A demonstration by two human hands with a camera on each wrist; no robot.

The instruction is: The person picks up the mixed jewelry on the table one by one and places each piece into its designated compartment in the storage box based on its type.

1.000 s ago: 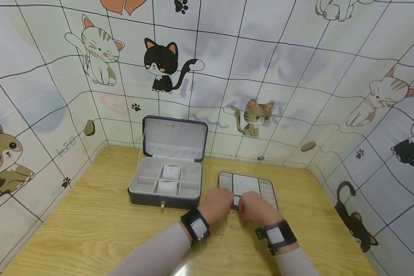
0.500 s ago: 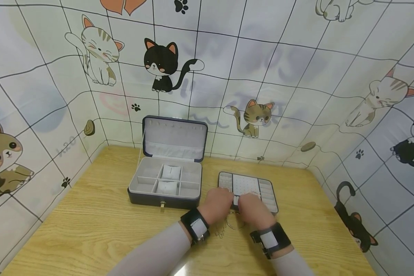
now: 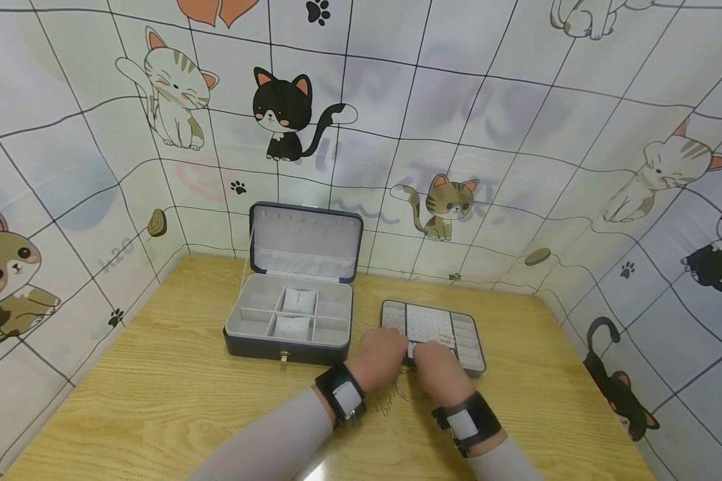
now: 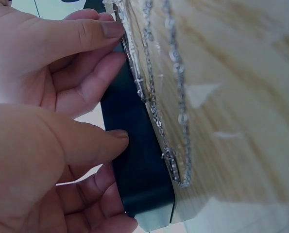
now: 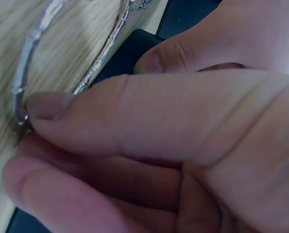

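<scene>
In the head view, my left hand (image 3: 380,357) holds the front left part of a shallow jewelry tray (image 3: 464,334). Its thumb lies against the tray's dark side wall (image 4: 139,179), with the fingers curled at the other side. My right hand (image 3: 442,374) is beside it at the tray's front edge. There the thumb and forefinger pinch a silver bracelet (image 5: 22,77), whose far part is hidden behind the thumb. A fine silver chain (image 4: 183,111) lies on the wooden table along the tray's edge.
Left of the tray stands a dark blue jewelry box (image 3: 253,349), its lid (image 3: 305,240) raised. Two white cushions (image 3: 299,300) sit in its middle compartments. Small earrings (image 3: 445,339) show on the tray's dotted panel. A cat-print curtain (image 3: 373,153) hangs behind the wooden table (image 3: 174,394).
My right hand and wrist have shifted left and slightly toward me, covering more of the bracelet and uncovering more of the tray's right side. My left hand stays where it was.
</scene>
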